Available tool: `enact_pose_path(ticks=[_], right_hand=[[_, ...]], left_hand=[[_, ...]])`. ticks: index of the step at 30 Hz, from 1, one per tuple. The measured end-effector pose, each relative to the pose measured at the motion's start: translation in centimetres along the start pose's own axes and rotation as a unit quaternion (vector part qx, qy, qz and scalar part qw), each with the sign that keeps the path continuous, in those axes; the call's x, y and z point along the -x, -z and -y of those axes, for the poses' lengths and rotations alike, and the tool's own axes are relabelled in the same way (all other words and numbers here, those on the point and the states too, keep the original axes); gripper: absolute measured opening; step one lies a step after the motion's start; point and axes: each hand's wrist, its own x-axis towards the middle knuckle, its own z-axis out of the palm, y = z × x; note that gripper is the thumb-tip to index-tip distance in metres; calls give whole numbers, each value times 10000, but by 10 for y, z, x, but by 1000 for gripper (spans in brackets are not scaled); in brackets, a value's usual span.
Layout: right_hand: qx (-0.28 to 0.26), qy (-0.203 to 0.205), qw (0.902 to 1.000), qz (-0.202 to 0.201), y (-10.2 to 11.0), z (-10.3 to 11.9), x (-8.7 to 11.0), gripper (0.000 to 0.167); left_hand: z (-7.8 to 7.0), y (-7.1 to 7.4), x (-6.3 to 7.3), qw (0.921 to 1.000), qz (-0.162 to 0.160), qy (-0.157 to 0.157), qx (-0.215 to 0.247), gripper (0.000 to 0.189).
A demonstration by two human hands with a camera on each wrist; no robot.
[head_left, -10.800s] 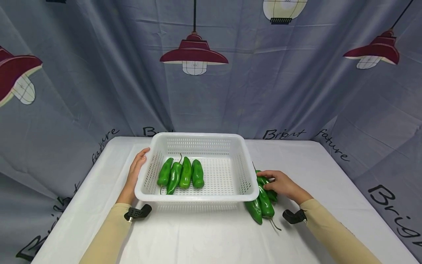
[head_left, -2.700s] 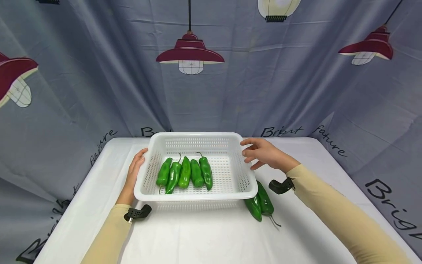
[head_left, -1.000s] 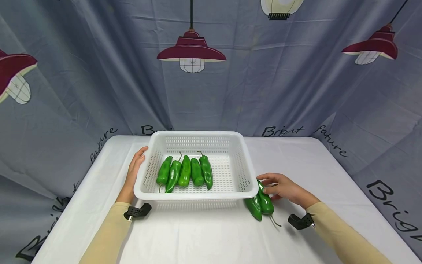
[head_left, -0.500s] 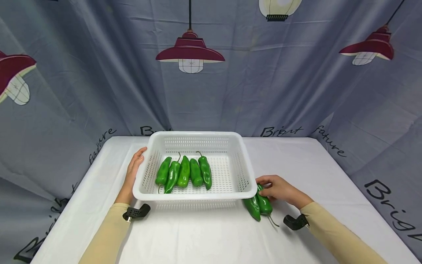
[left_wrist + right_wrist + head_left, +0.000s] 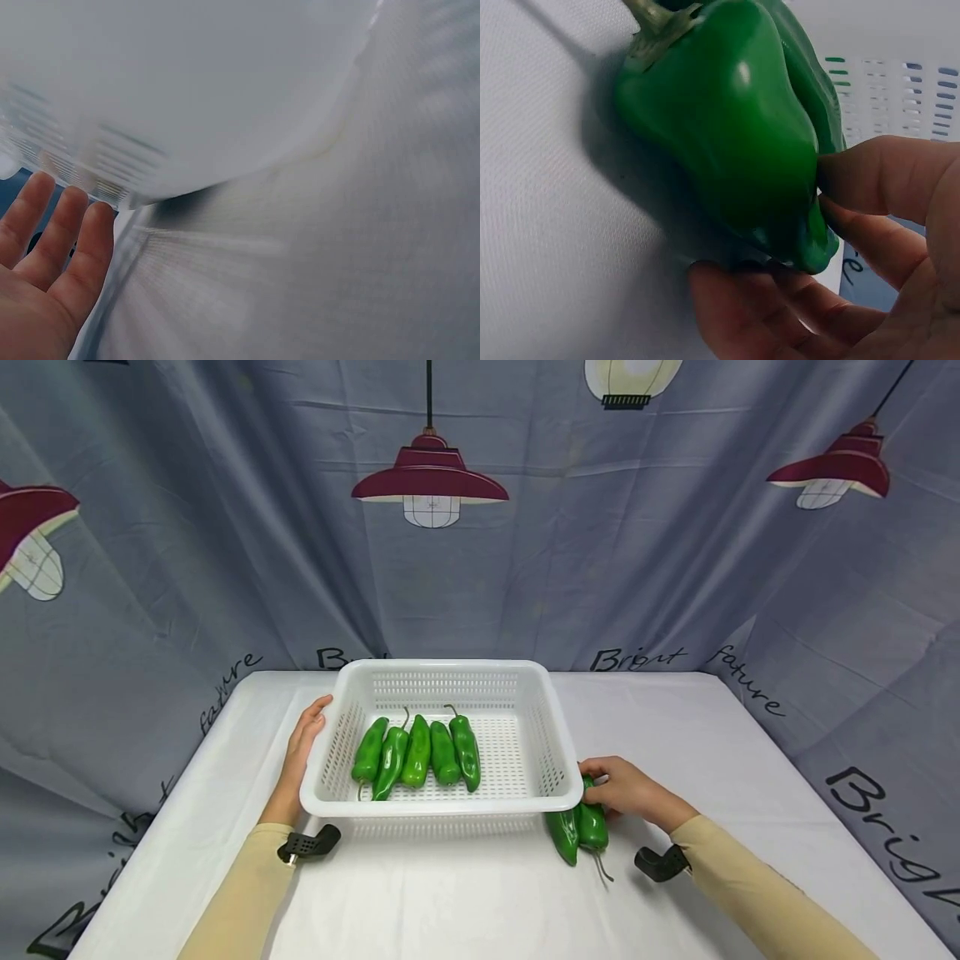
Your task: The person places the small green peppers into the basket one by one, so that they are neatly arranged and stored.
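Observation:
My right hand [image 5: 630,789] pinches a green pepper [image 5: 594,831] by its far end, just right of the white basket [image 5: 442,807]. In the right wrist view, the thumb [image 5: 885,176] presses one side of this pepper and the fingers [image 5: 735,307] curl under its tip. A second green pepper [image 5: 562,839] lies against it, partly hidden under the basket's rim. Several green peppers [image 5: 416,752] lie side by side in the left half of the basket. With fairly straight fingers, my left hand [image 5: 298,752] rests along the basket's left side.
A white cloth [image 5: 420,893] covers the table. Behind it and at the sides hangs a grey-blue curtain [image 5: 570,568] printed with red lamps and lettering. Each wrist carries a small black camera, like the left one [image 5: 309,843].
One more pepper lies in the basket than at first. From beside the basket's right rim, my right hand came down to the outside peppers and took hold of one. Both shifted slightly left.

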Motion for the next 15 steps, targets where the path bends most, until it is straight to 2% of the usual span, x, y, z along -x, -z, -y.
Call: enact_pose_path(ticks=[15], right_hand=[[755, -500, 9956, -238, 8, 7, -1, 39]], left_hand=[[2, 3, -2, 9999, 21, -63, 112, 39]])
